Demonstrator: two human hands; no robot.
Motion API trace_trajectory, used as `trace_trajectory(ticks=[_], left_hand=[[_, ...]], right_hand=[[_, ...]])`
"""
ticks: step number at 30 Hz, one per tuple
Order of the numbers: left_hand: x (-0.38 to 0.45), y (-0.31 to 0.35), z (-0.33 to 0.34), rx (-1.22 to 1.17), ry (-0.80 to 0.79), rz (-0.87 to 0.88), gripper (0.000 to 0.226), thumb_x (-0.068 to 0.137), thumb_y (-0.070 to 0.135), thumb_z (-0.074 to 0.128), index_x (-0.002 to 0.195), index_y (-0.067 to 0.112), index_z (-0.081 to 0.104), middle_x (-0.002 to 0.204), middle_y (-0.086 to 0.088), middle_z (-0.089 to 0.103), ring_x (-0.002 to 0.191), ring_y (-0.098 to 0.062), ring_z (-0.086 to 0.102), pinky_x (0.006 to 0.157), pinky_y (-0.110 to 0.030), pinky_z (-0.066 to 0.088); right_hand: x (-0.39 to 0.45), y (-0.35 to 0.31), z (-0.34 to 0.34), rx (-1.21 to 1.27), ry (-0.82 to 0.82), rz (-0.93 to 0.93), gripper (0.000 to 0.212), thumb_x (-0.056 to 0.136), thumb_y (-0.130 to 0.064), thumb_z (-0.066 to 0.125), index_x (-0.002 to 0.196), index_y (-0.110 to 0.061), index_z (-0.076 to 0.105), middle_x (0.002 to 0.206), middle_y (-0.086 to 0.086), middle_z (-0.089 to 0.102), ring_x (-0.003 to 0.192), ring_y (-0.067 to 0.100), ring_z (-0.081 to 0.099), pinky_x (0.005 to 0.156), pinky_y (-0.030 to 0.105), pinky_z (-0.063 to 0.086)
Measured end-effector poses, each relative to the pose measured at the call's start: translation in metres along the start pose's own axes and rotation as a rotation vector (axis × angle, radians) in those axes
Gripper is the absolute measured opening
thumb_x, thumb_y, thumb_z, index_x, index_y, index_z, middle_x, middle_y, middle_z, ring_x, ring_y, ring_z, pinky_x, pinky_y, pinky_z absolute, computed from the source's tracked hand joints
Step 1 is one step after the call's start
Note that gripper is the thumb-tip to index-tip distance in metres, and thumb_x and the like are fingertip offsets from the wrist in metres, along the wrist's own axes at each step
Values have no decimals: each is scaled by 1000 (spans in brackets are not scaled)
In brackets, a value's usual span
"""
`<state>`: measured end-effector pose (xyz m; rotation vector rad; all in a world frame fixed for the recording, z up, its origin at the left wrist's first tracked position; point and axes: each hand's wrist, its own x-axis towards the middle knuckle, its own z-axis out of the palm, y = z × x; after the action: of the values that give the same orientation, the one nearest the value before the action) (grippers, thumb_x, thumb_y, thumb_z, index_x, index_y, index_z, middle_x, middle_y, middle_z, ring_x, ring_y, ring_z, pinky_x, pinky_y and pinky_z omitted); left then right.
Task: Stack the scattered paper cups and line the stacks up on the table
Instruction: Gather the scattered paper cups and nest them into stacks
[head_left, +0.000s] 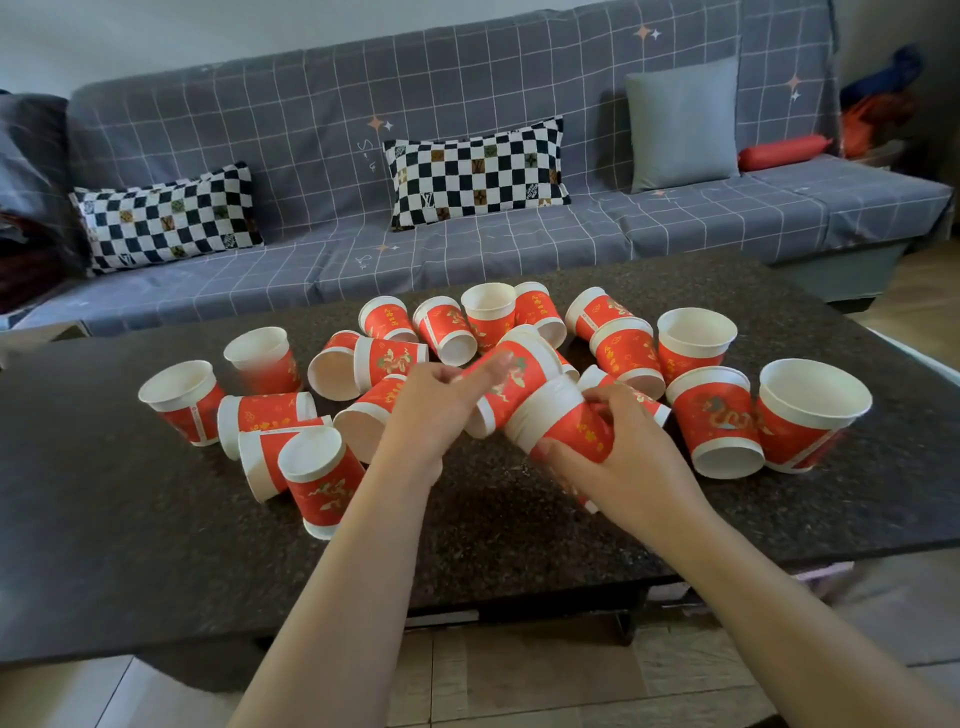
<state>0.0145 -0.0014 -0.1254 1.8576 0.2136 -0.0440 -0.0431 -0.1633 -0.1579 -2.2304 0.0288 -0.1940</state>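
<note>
Several red paper cups with white rims lie scattered on the dark speckled table (130, 545), some upright, some upside down, some on their sides. My left hand (431, 410) grips a single cup (511, 382) held on its side above the table's middle. My right hand (618, 467) is wrapped around a short stack of cups (566, 421), also tilted on its side. The single cup and the stack touch where their ends meet. An upright cup (810, 410) stands at the far right, another upright cup (182, 400) at the far left.
A grey checked sofa (467, 244) runs behind the table, carrying two checkerboard pillows (478, 171), a plain grey cushion (680, 124) and a red roll (779, 150). Tiled floor shows below the table's near edge. The table's front strip holds no cups.
</note>
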Motion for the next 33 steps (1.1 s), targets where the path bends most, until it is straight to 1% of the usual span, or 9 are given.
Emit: trace_trajectory(ticks=[3, 8, 12, 16, 19, 22, 25, 29, 33], left_hand=[[-1, -3, -9, -71, -242, -119, 71, 59, 56, 75, 117, 18, 58, 111, -4, 68, 107, -23, 62, 101, -46, 46], [3, -7, -11, -500, -136, -153, 44, 83, 43, 61, 117, 16, 59, 104, -6, 69, 100, -24, 63, 95, -44, 45], [-11, -7, 11, -680, -248, -88, 32, 89, 34, 56, 113, 15, 65, 107, -6, 72, 98, -19, 67, 93, -38, 50], [-21, -14, 13, -464, -224, -92, 63, 77, 44, 64, 133, 19, 46, 126, -3, 61, 111, -17, 58, 78, -28, 46], [-24, -20, 1, -361, -118, 36, 85, 74, 49, 66, 146, 29, 25, 142, 5, 45, 127, -17, 47, 100, -33, 41], [-32, -20, -19, -37, 40, 340, 66, 90, 47, 53, 147, 34, 22, 143, 15, 35, 134, -6, 33, 106, -22, 35], [-44, -21, -28, 147, -69, 337, 45, 96, 47, 36, 139, 32, 43, 112, 26, 52, 110, 8, 49, 80, 6, 36], [-52, -32, -53, 248, 108, 514, 49, 97, 41, 39, 145, 35, 31, 131, 20, 51, 117, 6, 46, 99, -19, 41], [-53, -36, -82, 167, 141, 536, 45, 99, 22, 41, 144, 29, 36, 110, 32, 49, 96, 22, 48, 79, 3, 41]], right_hand=[[3, -4, -2, -49, 59, -129, 67, 73, -42, 71, 130, -29, 37, 127, -5, 47, 103, 10, 48, 79, 29, 46], [-2, -4, 4, -51, 36, -152, 67, 74, -45, 69, 130, -31, 35, 129, -7, 44, 105, 9, 46, 82, 31, 47], [-2, -8, 18, 27, 26, -132, 71, 75, -45, 70, 132, -27, 33, 127, -5, 45, 104, 9, 49, 83, 30, 49], [5, -12, 23, 136, 62, -100, 70, 74, -44, 71, 131, -28, 34, 123, -5, 48, 106, 12, 52, 81, 34, 55], [7, -15, 30, 72, 50, -161, 69, 74, -40, 73, 130, -29, 34, 127, -6, 46, 103, 5, 45, 76, 17, 43], [8, -23, 42, 41, 19, -217, 70, 73, -39, 74, 131, -30, 35, 131, -4, 46, 105, 4, 44, 83, 21, 43], [8, -30, 48, 30, 32, -245, 70, 73, -39, 73, 133, -30, 37, 135, -4, 45, 106, 2, 40, 84, 19, 40], [6, -54, 53, 133, -28, -304, 68, 70, -39, 74, 129, -30, 40, 116, -19, 43, 97, -7, 41, 71, 6, 34], [7, -88, 63, 235, 9, -398, 61, 66, -43, 76, 114, -35, 41, 104, -28, 44, 94, -17, 45, 74, 3, 39]])
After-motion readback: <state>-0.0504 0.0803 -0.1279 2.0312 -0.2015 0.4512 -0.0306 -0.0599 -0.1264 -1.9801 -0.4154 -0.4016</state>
